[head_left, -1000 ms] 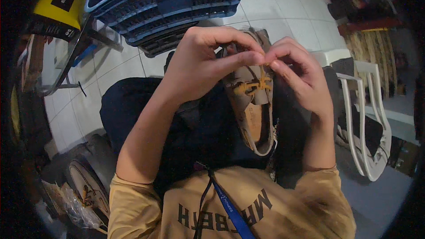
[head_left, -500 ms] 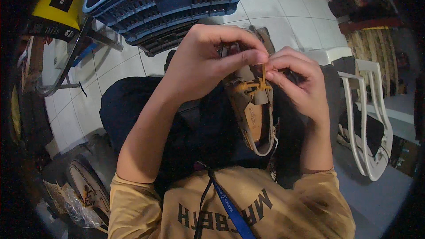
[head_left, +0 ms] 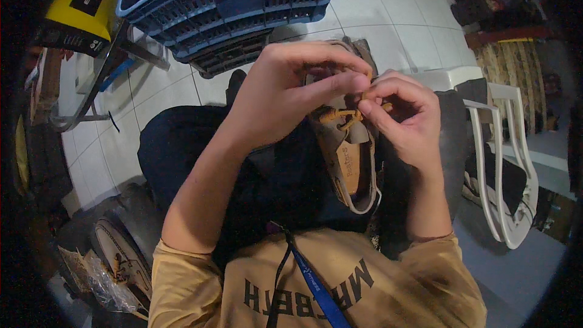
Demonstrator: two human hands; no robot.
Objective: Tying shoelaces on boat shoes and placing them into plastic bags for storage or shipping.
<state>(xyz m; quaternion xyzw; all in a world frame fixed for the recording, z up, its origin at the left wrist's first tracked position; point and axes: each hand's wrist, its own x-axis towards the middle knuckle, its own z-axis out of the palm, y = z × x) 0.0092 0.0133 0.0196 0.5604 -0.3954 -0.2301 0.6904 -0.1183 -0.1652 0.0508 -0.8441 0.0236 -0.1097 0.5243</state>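
Shoe (head_left: 349, 173): rested on the lap, between the forearms – its toe is pointed away, its heel turned toward the body.
Lace (head_left: 328, 115): orange, threaded across the shoe's front and partly hidden by the fingers.
Left hand (head_left: 297, 85): raised over the toe; the lace is pinched between thumb and forefinger.
Right hand (head_left: 404, 106): placed just beside the left fingertips; the lace is pinched by thumb and forefinger, the other fingers curled.
Second shoe (head_left: 115, 243): laid at the person's left, with clear plastic (head_left: 106, 285) set beside it.
Crate (head_left: 243, 0): blue, stacked on a dark one, beyond the hands.
Chair (head_left: 516, 234): white, seen at the right.
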